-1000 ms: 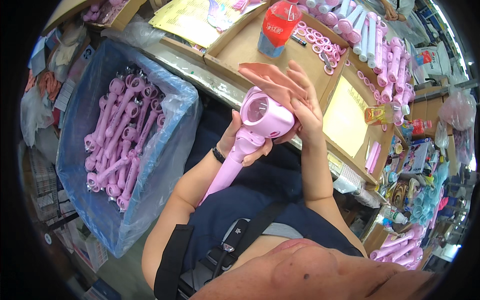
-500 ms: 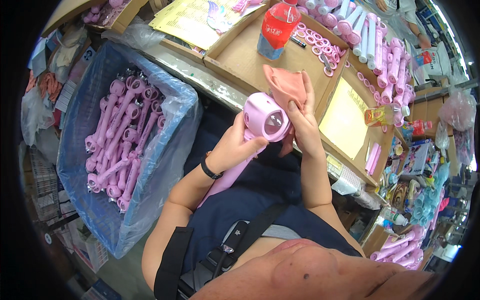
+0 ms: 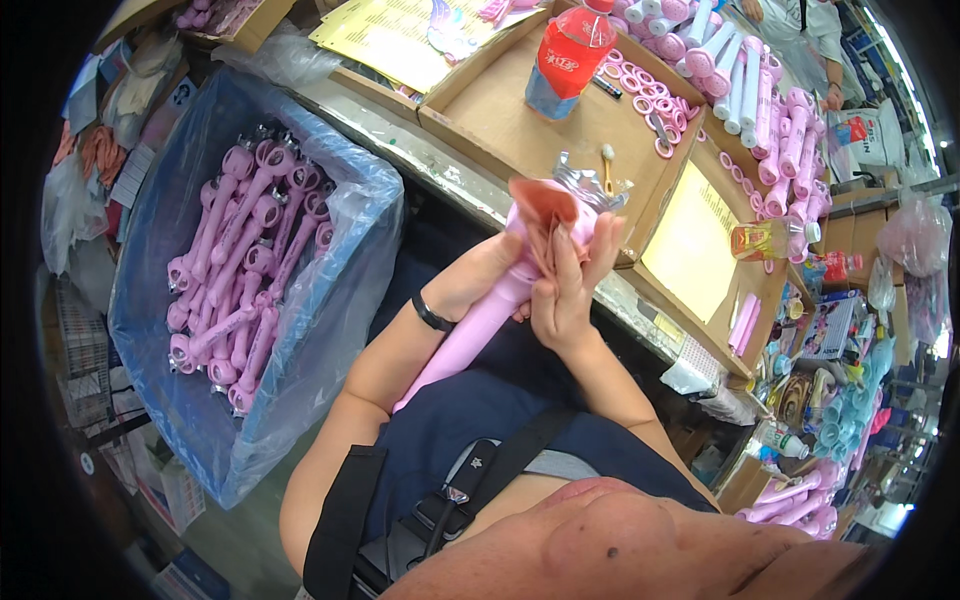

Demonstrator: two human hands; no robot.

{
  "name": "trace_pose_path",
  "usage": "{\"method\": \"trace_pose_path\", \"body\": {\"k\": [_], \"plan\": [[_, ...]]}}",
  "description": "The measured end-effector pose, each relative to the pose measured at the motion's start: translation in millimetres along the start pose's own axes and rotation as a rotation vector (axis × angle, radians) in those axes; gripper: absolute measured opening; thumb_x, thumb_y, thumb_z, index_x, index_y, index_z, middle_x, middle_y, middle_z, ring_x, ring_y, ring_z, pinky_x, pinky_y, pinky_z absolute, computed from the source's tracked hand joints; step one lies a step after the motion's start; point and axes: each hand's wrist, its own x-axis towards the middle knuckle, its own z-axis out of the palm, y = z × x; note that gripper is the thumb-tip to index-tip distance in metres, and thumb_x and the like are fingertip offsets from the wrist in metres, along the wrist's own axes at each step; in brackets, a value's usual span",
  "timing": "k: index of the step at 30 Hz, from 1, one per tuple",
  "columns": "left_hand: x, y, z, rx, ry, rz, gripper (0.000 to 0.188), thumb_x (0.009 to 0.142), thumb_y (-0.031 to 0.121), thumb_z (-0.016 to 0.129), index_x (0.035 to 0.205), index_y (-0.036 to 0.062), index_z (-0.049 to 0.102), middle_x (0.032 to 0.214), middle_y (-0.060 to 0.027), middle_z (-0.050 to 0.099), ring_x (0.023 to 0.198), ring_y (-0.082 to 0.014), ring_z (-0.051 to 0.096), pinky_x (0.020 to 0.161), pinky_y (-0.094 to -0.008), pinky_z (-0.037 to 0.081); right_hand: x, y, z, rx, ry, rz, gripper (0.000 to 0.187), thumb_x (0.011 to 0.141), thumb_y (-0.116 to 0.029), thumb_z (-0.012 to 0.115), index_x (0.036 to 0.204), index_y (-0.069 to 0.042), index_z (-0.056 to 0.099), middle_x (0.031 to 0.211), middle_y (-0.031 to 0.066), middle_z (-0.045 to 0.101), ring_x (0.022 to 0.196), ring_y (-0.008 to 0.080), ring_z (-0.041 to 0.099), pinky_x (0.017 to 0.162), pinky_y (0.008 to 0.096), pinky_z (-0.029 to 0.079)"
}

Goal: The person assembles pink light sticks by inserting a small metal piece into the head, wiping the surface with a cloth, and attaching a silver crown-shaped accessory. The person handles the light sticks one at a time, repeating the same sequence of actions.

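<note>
A pink toy wand [image 3: 462, 345] with a long handle slants up from my lap, its rounded head pointing away from me. My left hand [image 3: 472, 275] is wrapped round it just below the head. In my right hand [image 3: 568, 300] is a salmon-coloured cloth [image 3: 546, 212], pressed against the head and covering much of it. Beyond the cloth, a silver crown-like piece [image 3: 582, 182] shows at the wand's far end. Cloth and fingers hide the wand's round window.
To the left, a blue-lined bin [image 3: 375, 215] holds several pink wands [image 3: 240, 260]. Ahead are a cardboard tray [image 3: 480, 115], a red-labelled bottle [image 3: 568, 60], a small brush [image 3: 607, 168], pink rings [image 3: 650, 95] and a yellow sheet [image 3: 690, 240]. More wand parts [image 3: 795, 135] lie far right.
The wand has turned, so its round window no longer faces me and the silver end shows. My right hand has brought the cloth from beside the head onto it.
</note>
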Motion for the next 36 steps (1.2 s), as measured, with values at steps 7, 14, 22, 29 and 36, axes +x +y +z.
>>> {"method": "trace_pose_path", "body": {"k": [7, 14, 22, 29, 36], "plan": [[-11, 6, 25, 0.711, 0.304, 0.305, 0.083, 0.084, 0.016, 0.069, 0.146, 0.0017, 0.015, 0.119, -0.0125, 0.05, 0.094, -0.015, 0.055, 0.076, -0.0278, 0.048, 45, 17, -16, 0.122, -0.012, 0.414, 0.044, 0.101, -0.036, 0.035, 0.127, -0.011, 0.059, 0.15, 0.0183, 0.028, 0.141, 0.0386, 0.018, 0.113, 0.0476, 0.013], [-5, -5, 19, 0.934, 0.333, 0.416, 0.1, 0.071, 0.009, 0.075, 0.146, -0.0014, 0.009, 0.137, -0.0199, 0.038, 0.127, -0.0259, 0.043, 0.104, -0.0351, 0.036, 39, 3, -9, -0.105, -0.145, -0.03, 0.026, 0.088, -0.02, 0.058, 0.108, -0.007, 0.069, 0.119, 0.0088, 0.063, 0.116, 0.0258, 0.055, 0.097, 0.0394, 0.038], [-4, -3, 14, 0.754, 0.285, 0.342, 0.097, 0.071, 0.001, 0.075, 0.147, 0.002, 0.014, 0.133, -0.0118, 0.042, 0.119, -0.0167, 0.046, 0.097, -0.03, 0.042, 14, 11, -5, 0.515, 0.197, 0.491, 0.034, 0.094, -0.005, 0.05, 0.126, 0.003, 0.049, 0.133, 0.0149, 0.049, 0.12, 0.0269, 0.049, 0.104, 0.0365, 0.036], [-8, 1, 11, 0.653, 0.316, 0.222, 0.09, 0.074, -0.002, 0.073, 0.145, 0.0031, 0.017, 0.115, -0.0103, 0.052, 0.082, -0.0107, 0.06, 0.068, -0.0255, 0.052, -7, 29, -14, 0.962, 0.248, 0.956, 0.024, 0.095, -0.007, 0.055, 0.117, 0.002, 0.053, 0.113, 0.0077, 0.052, 0.106, 0.015, 0.05, 0.093, 0.0291, 0.04], [-2, 7, 14, 0.854, 0.248, 0.328, 0.088, 0.074, -0.002, 0.072, 0.144, 0.0029, 0.019, 0.112, -0.0101, 0.054, 0.087, -0.0127, 0.059, 0.076, -0.0282, 0.051, -7, 17, -27, 0.396, 0.142, 0.567, 0.012, 0.08, -0.006, 0.071, 0.087, -0.003, 0.061, 0.078, 0.0024, 0.058, 0.07, 0.0186, 0.054, 0.064, 0.0294, 0.043]]}}
